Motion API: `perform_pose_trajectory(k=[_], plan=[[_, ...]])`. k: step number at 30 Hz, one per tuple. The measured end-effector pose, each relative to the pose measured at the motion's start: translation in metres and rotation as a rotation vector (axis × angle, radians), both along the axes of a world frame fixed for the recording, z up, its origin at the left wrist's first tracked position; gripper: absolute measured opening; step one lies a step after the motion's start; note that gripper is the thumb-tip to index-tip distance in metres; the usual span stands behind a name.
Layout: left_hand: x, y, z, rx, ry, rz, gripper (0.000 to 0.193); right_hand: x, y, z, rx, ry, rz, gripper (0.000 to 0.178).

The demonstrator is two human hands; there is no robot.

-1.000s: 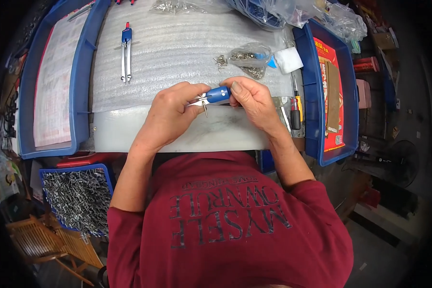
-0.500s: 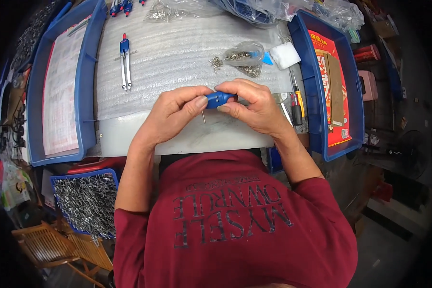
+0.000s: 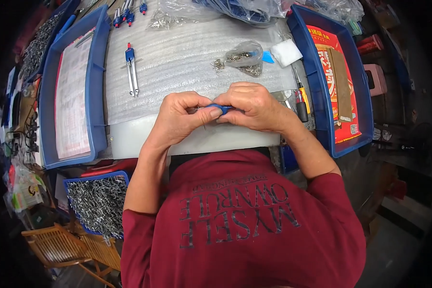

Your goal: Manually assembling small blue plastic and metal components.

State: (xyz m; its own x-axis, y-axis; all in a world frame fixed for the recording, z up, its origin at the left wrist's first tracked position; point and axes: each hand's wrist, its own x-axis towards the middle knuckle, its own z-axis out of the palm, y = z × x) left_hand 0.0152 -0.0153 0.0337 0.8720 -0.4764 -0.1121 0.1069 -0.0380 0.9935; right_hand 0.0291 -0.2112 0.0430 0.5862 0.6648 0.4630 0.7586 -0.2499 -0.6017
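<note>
Over the near edge of the table, my left hand (image 3: 181, 117) and my right hand (image 3: 255, 106) meet around a small blue plastic piece (image 3: 224, 108). It resembles the blue head of the drawing compass (image 3: 129, 56) lying to the left, which has a red tip and two metal legs. Thumbs and fingers of both hands pinch the piece, covering most of it. Below my left fingers a thin metal pin pokes down. Beyond my hands, an open clear bag (image 3: 254, 65) holds small metal screws or pins, some spilled beside it.
Blue trays stand left (image 3: 100, 86) and right (image 3: 324, 115), the right one holding red printed card. Screwdrivers (image 3: 302, 108) and a white foam block (image 3: 286, 53) lie near it. More compasses (image 3: 128, 14) sit at the far left. A blue basket (image 3: 125, 178) of metal parts is lower left.
My fingers have closed further over the blue piece, so less of it shows. My right hand has come over it more. The whole view has shifted slightly.
</note>
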Motion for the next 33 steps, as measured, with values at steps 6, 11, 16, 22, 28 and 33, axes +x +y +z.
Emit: perform_pose_trajectory(k=[6,11,16,22,28,33], plan=[[0.0,-0.009,-0.001,0.124,-0.228,0.166,0.014,0.007,-0.001,0.001,0.047,-0.046,-0.066,0.02],[-0.003,-0.007,-0.005,0.133,-0.198,0.204,0.016,0.0,0.003,-0.01,0.073,-0.11,-0.139,0.025],[0.004,0.004,0.0,0.028,0.094,0.011,0.023,0.005,-0.001,-0.002,0.085,-0.002,-0.073,0.024],[0.001,-0.001,0.003,-0.005,0.121,0.005,0.026,0.007,-0.004,-0.002,0.041,0.095,0.001,0.022],[0.001,-0.006,0.01,0.039,0.055,0.081,0.02,0.001,0.005,-0.007,0.106,-0.084,-0.088,0.024],[-0.002,-0.009,0.012,0.058,0.008,0.136,0.017,0.001,0.004,-0.009,0.119,-0.055,-0.077,0.024]])
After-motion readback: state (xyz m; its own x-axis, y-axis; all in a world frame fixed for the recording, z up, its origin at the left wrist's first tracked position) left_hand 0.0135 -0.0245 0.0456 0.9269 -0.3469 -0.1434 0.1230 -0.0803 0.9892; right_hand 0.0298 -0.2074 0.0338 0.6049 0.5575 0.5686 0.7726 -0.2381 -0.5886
